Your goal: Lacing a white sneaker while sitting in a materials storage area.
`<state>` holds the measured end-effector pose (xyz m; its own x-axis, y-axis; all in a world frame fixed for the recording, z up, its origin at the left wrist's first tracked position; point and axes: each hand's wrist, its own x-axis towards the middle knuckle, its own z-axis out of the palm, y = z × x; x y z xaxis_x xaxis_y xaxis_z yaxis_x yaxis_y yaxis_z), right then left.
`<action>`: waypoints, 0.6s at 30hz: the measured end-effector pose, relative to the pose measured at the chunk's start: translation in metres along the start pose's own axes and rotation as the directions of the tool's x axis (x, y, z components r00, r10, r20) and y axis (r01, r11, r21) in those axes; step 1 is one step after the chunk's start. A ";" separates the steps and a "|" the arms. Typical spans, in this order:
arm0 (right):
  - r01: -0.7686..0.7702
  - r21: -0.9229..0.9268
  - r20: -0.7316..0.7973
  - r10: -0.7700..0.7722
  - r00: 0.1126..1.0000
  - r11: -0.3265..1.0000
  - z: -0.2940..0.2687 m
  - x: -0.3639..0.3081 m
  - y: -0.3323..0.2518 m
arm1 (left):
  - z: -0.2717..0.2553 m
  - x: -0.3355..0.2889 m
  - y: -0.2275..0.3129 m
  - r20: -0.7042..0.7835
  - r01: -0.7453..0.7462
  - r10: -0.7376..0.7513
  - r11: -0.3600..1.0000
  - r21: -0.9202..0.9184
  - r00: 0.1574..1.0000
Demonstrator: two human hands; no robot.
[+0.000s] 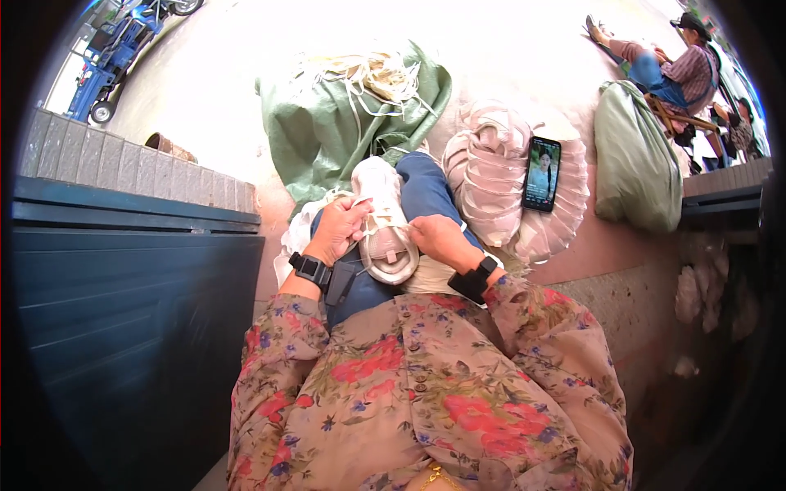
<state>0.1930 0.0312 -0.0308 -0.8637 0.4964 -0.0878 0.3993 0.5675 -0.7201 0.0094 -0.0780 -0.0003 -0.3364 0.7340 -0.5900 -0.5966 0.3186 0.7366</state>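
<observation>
A pale pink-white lace-up shoe lies on my lap, its heel opening toward me and its toe pointing away. White lacing crosses its upper. My left hand is closed at the shoe's left side, with a white shoelace pinched between thumb and forefinger. On the opposite side, the fingers of my right hand are closed against the shoe's edge by the eyelets; its fingertips are partly hidden. Black bands circle both my wrists. Beyond the shoe, a bundle of loose cream laces rests on a green woven sack.
Right of my knees stand stacked pinkish shoe pieces, with a lit phone leaning on them. A full pale-green sack stands farther right, near a seated person. Dark blue panels border my left; a blue cart stands far left.
</observation>
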 end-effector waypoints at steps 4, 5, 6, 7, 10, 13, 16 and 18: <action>0.074 -0.061 -0.012 -0.074 0.997 0.995 -0.016 -0.001 -0.011 | -0.003 -0.007 0.003 -0.025 0.004 -0.003 0.999 0.042 1.000; 0.098 -0.156 -0.012 -0.101 0.995 0.983 -0.025 -0.001 -0.015 | -0.005 -0.009 0.007 -0.048 -0.019 0.038 0.938 0.347 0.998; 0.119 -0.250 -0.011 -0.126 0.992 0.961 -0.031 -0.002 -0.015 | -0.008 -0.010 0.009 -0.055 -0.031 0.083 0.784 0.620 0.995; 0.219 -0.291 -0.047 -0.242 0.969 0.931 -0.038 -0.003 -0.011 | -0.016 -0.005 -0.002 0.225 -0.447 0.471 0.435 0.782 0.853; 0.355 -0.472 -0.061 -0.432 0.900 0.807 -0.062 -0.009 -0.007 | -0.003 -0.004 -0.013 0.442 -0.415 0.485 -0.169 0.894 0.755; 0.389 -0.554 -0.094 -0.520 0.849 0.736 -0.074 -0.019 0.001 | 0.010 -0.010 -0.018 0.404 -0.388 0.501 -0.142 0.911 0.765; 0.318 -0.580 -0.213 -0.516 0.830 0.750 -0.069 -0.032 0.021 | 0.000 -0.015 -0.016 0.375 -0.430 0.581 -0.047 0.902 0.722; 0.262 -0.569 -0.209 -0.446 0.870 0.779 -0.069 -0.040 0.029 | -0.018 -0.023 -0.009 0.333 -0.438 0.635 0.010 0.899 0.697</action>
<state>0.2606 0.0731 -0.0001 -0.8652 0.3163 0.3891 0.2596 0.9464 -0.1921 0.0095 -0.1085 0.0012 -0.3704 0.9139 0.1662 0.7963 0.2203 0.5633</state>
